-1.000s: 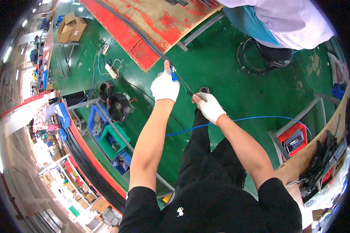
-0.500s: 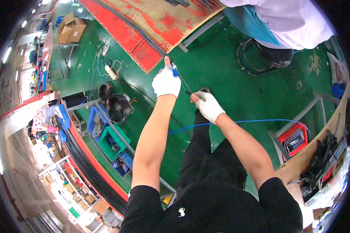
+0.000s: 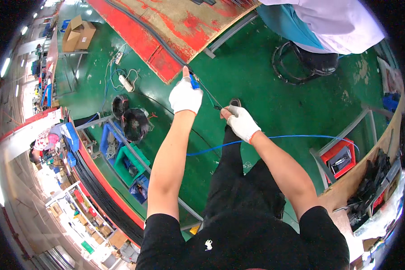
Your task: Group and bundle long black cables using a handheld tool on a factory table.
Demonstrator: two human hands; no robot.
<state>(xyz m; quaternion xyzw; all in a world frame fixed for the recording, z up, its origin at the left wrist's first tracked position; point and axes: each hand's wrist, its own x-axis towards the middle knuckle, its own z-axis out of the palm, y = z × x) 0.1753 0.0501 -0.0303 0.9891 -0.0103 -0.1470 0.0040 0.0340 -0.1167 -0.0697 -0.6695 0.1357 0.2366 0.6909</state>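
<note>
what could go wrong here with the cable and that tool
1. The left hand holds a blue-handled tool close to the right hand, which pinches the thin dark cable; a slip could nick the glove.
2. The blue cable trails across the green floor beside the person's legs, a likely trip or snag.
3. The cable looks taut between the hands; a hard pull might strain it.

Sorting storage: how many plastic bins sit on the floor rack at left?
3: a blue bin at the rack's far end, a green bin in the middle, a blue bin nearest. Others may be hidden.
</note>
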